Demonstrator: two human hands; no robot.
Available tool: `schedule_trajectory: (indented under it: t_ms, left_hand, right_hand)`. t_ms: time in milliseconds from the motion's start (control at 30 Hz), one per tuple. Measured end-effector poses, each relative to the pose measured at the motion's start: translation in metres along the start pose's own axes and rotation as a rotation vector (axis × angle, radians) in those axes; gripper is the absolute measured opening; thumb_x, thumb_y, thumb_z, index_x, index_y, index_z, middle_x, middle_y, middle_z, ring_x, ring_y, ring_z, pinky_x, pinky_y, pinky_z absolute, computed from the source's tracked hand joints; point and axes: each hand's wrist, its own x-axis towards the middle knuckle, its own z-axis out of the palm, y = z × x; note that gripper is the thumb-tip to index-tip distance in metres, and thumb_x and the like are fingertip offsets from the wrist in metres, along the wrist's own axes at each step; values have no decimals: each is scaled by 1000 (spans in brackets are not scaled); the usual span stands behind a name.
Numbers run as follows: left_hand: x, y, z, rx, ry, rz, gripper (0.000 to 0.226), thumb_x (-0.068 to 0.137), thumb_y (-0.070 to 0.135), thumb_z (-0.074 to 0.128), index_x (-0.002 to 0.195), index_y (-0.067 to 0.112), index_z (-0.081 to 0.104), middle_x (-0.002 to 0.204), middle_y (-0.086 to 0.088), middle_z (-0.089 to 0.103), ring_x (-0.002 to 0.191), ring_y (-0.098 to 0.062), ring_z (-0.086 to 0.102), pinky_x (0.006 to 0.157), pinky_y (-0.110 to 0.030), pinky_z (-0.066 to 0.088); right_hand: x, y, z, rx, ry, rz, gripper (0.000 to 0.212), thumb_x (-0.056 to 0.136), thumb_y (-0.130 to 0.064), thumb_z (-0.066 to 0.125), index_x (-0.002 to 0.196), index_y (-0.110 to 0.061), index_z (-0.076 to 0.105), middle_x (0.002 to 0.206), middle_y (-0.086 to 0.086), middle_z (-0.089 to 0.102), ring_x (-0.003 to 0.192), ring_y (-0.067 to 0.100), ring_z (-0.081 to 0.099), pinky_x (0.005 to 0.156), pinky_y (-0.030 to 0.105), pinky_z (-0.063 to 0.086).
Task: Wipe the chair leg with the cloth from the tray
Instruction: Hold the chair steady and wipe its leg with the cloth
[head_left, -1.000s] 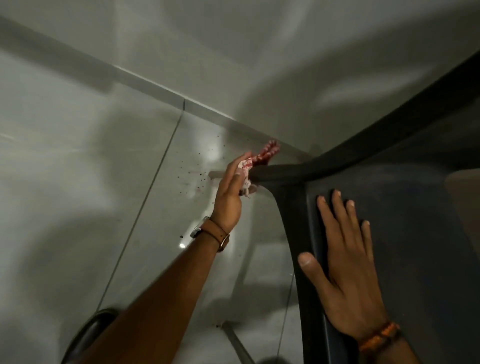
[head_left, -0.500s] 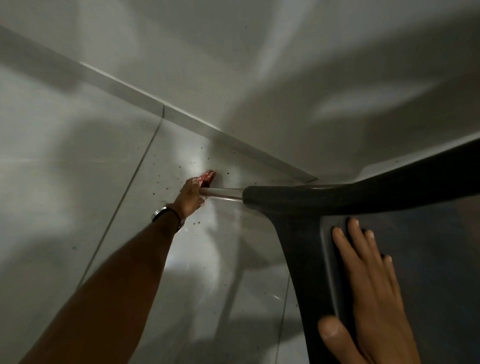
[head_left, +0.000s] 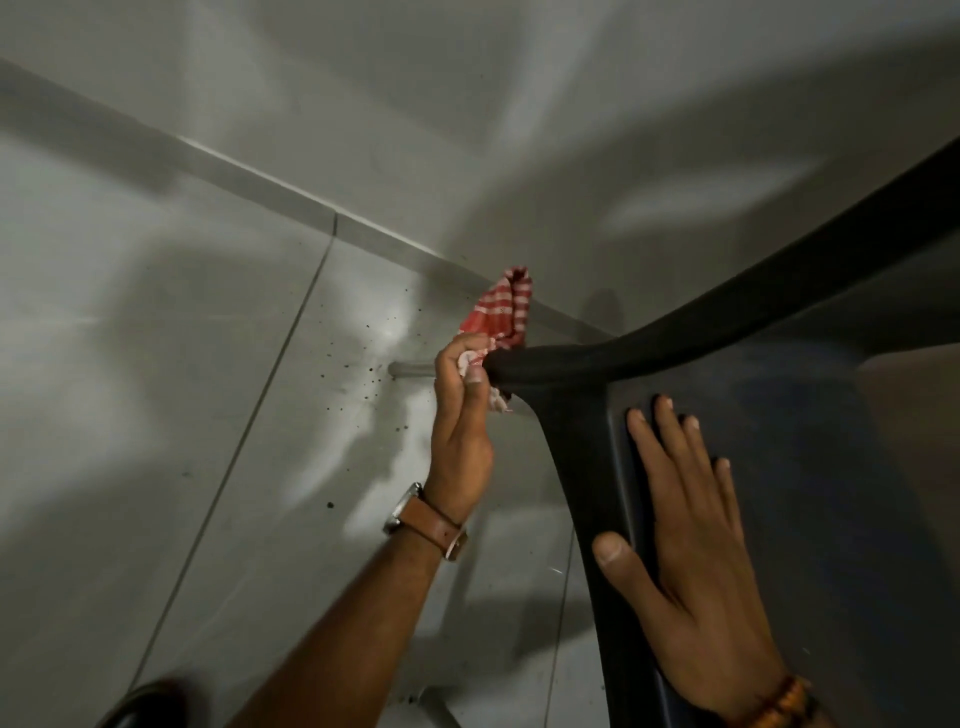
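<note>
A dark plastic chair (head_left: 779, 467) fills the right side, seen from above. Its thin metal leg (head_left: 410, 369) runs down toward the floor at the seat's left corner, mostly hidden behind my left hand. My left hand (head_left: 462, 431) is shut on a red-and-white checked cloth (head_left: 501, 309), wrapped around the top of the leg right against the chair corner. The cloth's loose end sticks up above my fingers. My right hand (head_left: 691, 561) lies flat, fingers spread, on the chair seat near its left edge, holding nothing.
Pale grey floor tiles (head_left: 208, 415) with dark specks lie below, meeting a grey wall (head_left: 467, 104) along a skirting line. A dark rounded object (head_left: 140, 701) shows at the bottom left edge. A second chair leg (head_left: 441, 706) shows near the bottom.
My left hand, low on the leg near the floor half a second ago, has slid back up the leg with the cloth to the chair corner. My right hand stays flat on the seat.
</note>
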Motion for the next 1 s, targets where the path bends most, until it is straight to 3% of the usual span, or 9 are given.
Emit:
schedule_trajectory:
  t_ms: [133,200,300,433,567,700,833,900,1000]
  left_hand:
    - [39,-51,-28,68,42,-109,41,106,30,34,140,9,45,125,-10,62,97,-5,63,80,-17,55]
    - [71,-84,-52,132,15,-171,43,104,24,38,138,4,54,132,-19,66,100,-16,65,84,-26,59]
    - [124,-134,-88,211,-26,-391,46,101,28,46,137,2,58,141,-25,60,84,-20,60,48,-14,53]
    - [157,-162,-102,324,69,-655,39,106,42,37,114,15,64,99,-11,69,61,-15,61,45,-19,48]
    - [156,-142,-91,417,143,-652,37,107,15,39,122,-7,65,118,-29,69,85,-33,67,65,-31,57]
    - [98,-63,-50,376,153,-485,34,107,11,40,88,11,69,91,-15,65,48,-2,62,43,-3,46]
    - [10,0,-13,309,117,-110,38,108,24,40,143,21,55,124,3,71,99,4,71,79,-11,58]
    - [-14,13,-3,345,137,2,45,108,29,37,152,28,44,143,6,62,125,-1,61,100,-20,55]
    - [-7,-3,-8,317,156,26,53,106,40,34,154,17,43,148,-2,58,132,-12,58,106,-26,52]
  right_hand:
    - [-1,3,0,-11,6,-19,90,91,-89,21,168,-45,4,179,-19,-5,166,10,-9,132,56,-1]
    - [-1,4,1,0,15,-23,91,90,-89,23,168,-45,6,179,-19,-3,166,10,-7,131,56,0]
    - [2,8,4,-14,28,-29,96,85,-96,20,166,-49,5,178,-23,-4,166,7,-6,129,54,2]
    - [10,15,7,-51,30,-4,101,77,-103,14,164,-53,-2,176,-27,-8,164,4,-9,128,50,0]
    - [10,10,4,-46,15,-5,98,80,-100,15,164,-53,-1,177,-26,-8,165,4,-9,128,48,-3]
    - [5,6,-2,-47,-11,4,96,83,-97,19,165,-51,0,178,-24,-9,165,6,-10,130,51,-3]
    - [5,3,-4,-35,-40,20,96,81,-99,19,164,-54,-1,176,-27,-13,164,5,-14,131,52,-4]
    - [6,2,-4,-42,-59,25,96,79,-100,17,162,-56,-5,175,-28,-16,163,4,-17,132,52,-6]
    - [4,1,-3,-42,-43,12,97,81,-99,18,164,-53,-2,177,-26,-14,164,6,-14,132,55,-3]
